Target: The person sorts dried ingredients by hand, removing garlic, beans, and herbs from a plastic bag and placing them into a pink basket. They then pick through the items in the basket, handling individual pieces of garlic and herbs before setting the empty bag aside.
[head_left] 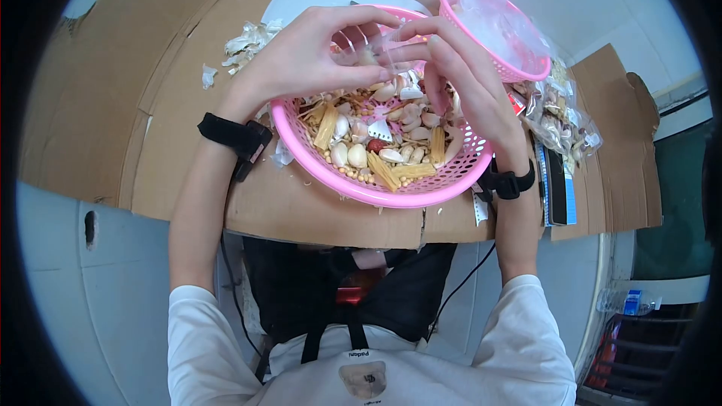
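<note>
Over the pink basket (pixel 338 180), both hands are raised around a small clear plastic bag (pixel 382 51). My left hand (pixel 323 53) curls its fingers and thumb around the bag's left side; something pale shows inside, too small to make out. From the right, my right hand (pixel 462 68) has its fingertips closed at the bag's upper edge, its thumb lower down and partly hidden. In the basket lie peeled garlic cloves (pixel 348 155), yellowish dried sticks (pixel 326 126), a red date (pixel 376 146), small beans and torn white paper bits (pixel 380 131).
A second pink basket (pixel 535 75) holding clear plastic bags stands at the back right. Filled packets (pixel 560 116) lie beside it, near a dark phone-like object (pixel 555 188). Behind is a white tray (pixel 301 0); crumpled scraps (pixel 252 41) lie at left. Cardboard (pixel 248 214) covers the table.
</note>
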A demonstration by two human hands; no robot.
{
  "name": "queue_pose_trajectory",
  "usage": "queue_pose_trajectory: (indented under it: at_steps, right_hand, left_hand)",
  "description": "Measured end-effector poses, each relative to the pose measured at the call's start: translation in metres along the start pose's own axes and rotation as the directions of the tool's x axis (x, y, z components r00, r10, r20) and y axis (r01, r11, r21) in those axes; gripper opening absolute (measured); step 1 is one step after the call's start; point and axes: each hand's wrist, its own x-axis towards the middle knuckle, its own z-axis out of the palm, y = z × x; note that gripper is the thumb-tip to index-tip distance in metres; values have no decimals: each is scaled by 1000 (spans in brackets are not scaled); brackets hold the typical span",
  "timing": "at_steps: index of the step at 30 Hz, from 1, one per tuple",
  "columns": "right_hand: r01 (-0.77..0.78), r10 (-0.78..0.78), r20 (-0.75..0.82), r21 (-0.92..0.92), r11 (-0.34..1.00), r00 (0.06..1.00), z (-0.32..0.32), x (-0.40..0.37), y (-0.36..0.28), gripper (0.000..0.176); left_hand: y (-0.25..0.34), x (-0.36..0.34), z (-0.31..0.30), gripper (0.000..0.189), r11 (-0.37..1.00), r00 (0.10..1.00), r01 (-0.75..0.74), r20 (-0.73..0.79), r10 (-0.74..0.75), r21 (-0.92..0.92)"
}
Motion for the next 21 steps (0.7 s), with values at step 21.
queue_pose_trajectory:
  at_steps: [21]
  right_hand:
    - [61, 189, 233, -769, 637, 954, -10, -2, 40, 31]
  left_hand:
    - [4, 0, 2, 60, 997, 993, 73, -99, -71, 23]
